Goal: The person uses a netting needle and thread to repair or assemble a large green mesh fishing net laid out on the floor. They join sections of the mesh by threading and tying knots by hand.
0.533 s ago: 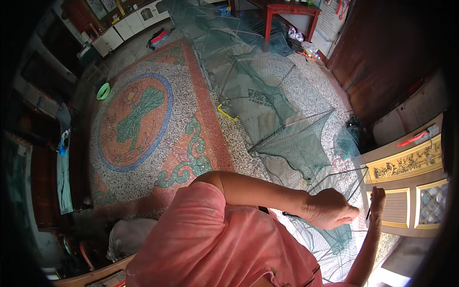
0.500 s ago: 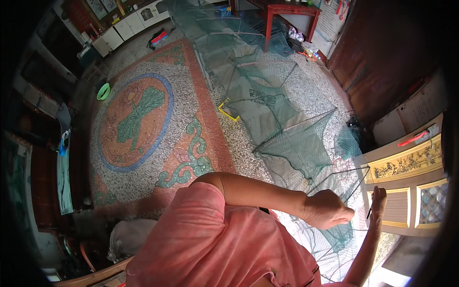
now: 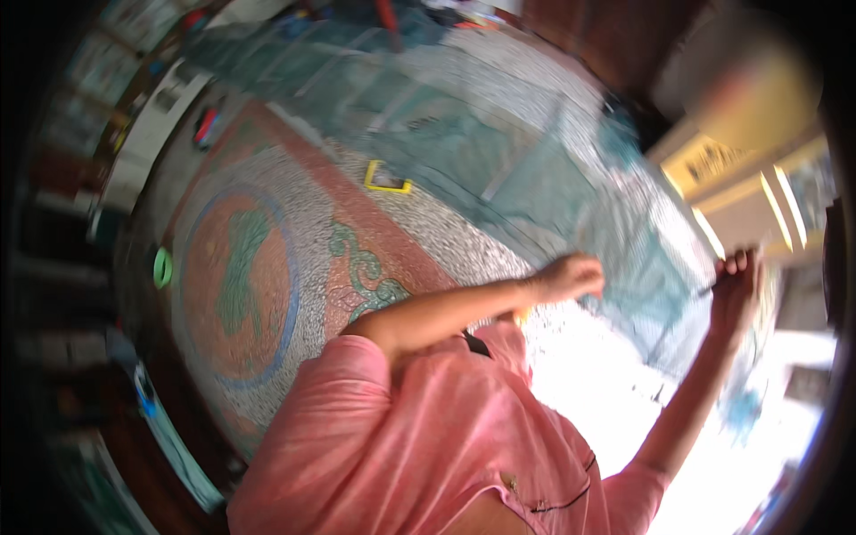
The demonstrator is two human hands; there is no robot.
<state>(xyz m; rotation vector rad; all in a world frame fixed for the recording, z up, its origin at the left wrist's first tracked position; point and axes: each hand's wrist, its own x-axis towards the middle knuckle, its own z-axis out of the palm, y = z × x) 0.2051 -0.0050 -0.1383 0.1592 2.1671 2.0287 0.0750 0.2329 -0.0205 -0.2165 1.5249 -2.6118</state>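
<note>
A long green mesh net [image 3: 535, 178] with thin rib frames lies stretched across the floor and comes up to my hands. My left hand [image 3: 571, 278] is closed, its fingers curled in beside the mesh; what they hold, if anything, is hidden. Farther right, my right hand [image 3: 736, 278] is raised, with its fingers closed on a thin dark stick-like thing [image 3: 707, 291] that pokes out toward the net. Motion blur hides its exact kind. The two hands are well apart.
A yellow open frame [image 3: 389, 186] lies beside the net on the patterned floor [image 3: 312, 259]. A green basin [image 3: 162, 267] stands at the left. Yellow-edged panels [image 3: 740, 196] rise at the right, near my right hand. White cabinets [image 3: 143, 134] line the far left.
My view has turned and blurred. Both hands now sit higher in the picture, and the gap between them is wider, with my right hand farther out to the right.
</note>
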